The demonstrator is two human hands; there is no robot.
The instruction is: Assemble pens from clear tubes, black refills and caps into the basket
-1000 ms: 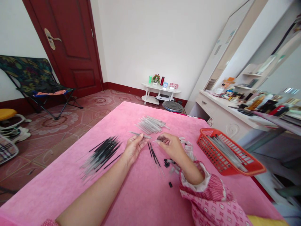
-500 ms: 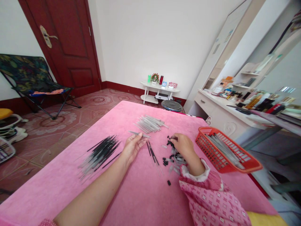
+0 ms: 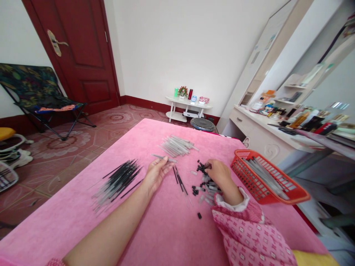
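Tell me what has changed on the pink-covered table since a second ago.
The right hand has moved right, away from the left hand, to the small black pieces; whether it grips one, I cannot tell. The left hand has stayed put, holding a thin grey stick. The dark sticks, pale sticks and red basket remain as they were.

Left hand [image 3: 156, 173] pinched, right hand [image 3: 219, 173] palm-down

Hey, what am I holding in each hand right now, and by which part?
Your left hand holds a thin grey stick, pinched around its middle. Your right hand is at the small black pieces; whether it grips one cannot be told.
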